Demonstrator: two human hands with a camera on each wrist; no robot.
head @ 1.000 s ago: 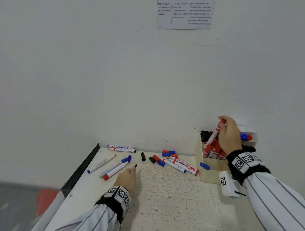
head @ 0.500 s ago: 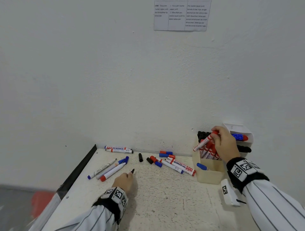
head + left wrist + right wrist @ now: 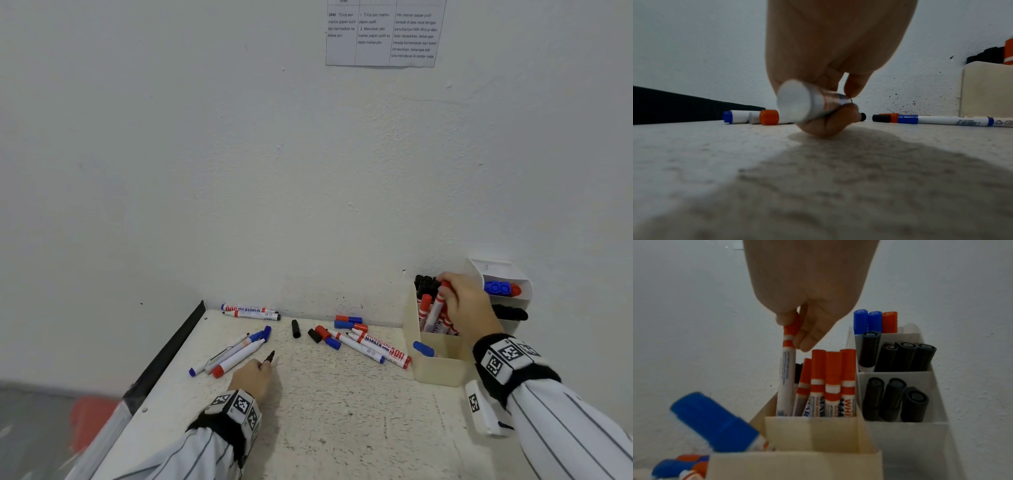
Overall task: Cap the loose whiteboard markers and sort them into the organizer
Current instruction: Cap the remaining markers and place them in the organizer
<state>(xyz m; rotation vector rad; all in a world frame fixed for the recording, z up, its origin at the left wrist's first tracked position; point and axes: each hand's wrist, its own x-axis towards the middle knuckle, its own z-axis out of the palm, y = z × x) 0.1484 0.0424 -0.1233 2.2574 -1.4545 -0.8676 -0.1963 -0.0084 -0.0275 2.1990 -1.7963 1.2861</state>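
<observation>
Standing among red markers in the cream organizer, another sits pinched by the right hand.

Light was even and soft in the head view; both wrist views were dimmer, blurred up close, with a broad shadow across the speckled white table.

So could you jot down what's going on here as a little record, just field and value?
Left hand: left hand rests on the table, gripping an uncapped black-tipped marker
Right hand: right hand grips a capped red marker by its cap, its lower end inside the organizer
That compartment: other red markers stand in it
Neighbouring white holder: black markers
Loose on table: black cap, several markers and caps
</observation>
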